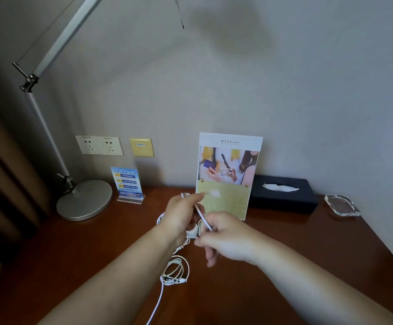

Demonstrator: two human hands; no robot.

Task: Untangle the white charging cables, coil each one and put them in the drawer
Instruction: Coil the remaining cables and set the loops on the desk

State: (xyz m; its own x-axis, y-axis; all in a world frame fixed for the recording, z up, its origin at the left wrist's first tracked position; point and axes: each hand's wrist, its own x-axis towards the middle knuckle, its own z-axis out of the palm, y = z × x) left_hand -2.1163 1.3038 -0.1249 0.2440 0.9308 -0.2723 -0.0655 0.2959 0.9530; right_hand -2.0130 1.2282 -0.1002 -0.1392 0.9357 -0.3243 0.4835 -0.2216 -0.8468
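Note:
A white charging cable runs taut between my two hands above the brown desk. My left hand grips loops of it, with strands showing at its fingertips and behind its wrist. My right hand pinches the same strand lower down. Beneath my hands a second white cable lies in a loose coil on the desk, and one long end trails toward the front edge. No drawer is in view.
A silver desk lamp stands at the back left beside a small blue sign. A tall card stand is right behind my hands. A black tissue box and a glass ashtray sit at the back right.

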